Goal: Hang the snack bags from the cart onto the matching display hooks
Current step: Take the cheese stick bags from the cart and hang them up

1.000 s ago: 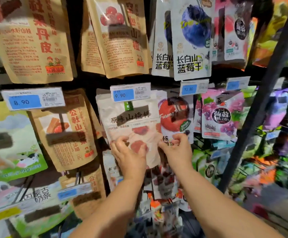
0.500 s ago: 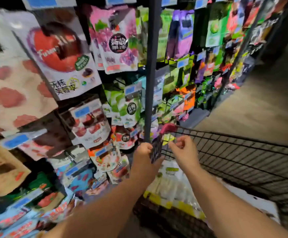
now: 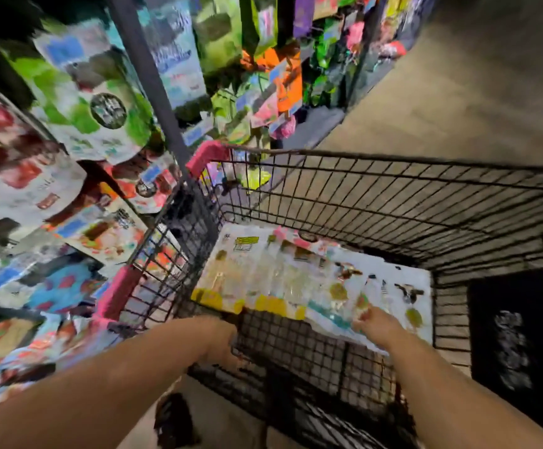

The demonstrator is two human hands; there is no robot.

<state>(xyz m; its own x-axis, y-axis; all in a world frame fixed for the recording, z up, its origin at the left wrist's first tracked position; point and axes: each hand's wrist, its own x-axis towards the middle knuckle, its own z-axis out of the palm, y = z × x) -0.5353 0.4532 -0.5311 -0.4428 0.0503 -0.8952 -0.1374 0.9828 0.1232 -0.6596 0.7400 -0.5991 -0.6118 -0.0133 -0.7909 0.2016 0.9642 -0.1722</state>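
A black wire cart (image 3: pixel 393 202) with pink corner guards stands below me, beside the display. Inside it lies a flat layer of pale snack bags (image 3: pixel 283 273) with yellow and teal edges. My right hand (image 3: pixel 377 325) reaches into the cart and touches the near edge of the snack bags; blur hides whether its fingers hold one. My left hand (image 3: pixel 221 341) is at the cart's near rim, its fingers hidden behind the wrist. Hanging snack bags (image 3: pixel 91 105) fill the display at the left.
A dark upright post (image 3: pixel 153 89) of the display rises beside the cart's far left corner. More coloured bags (image 3: pixel 263 76) hang further along the aisle. Bare grey floor (image 3: pixel 458 92) runs to the right. A black crate (image 3: pixel 519 335) sits behind the cart's right side.
My view swung from the display hooks down to the cart. Both hands left the hanging bag and dropped; the right one now reaches into the cart onto the bags.
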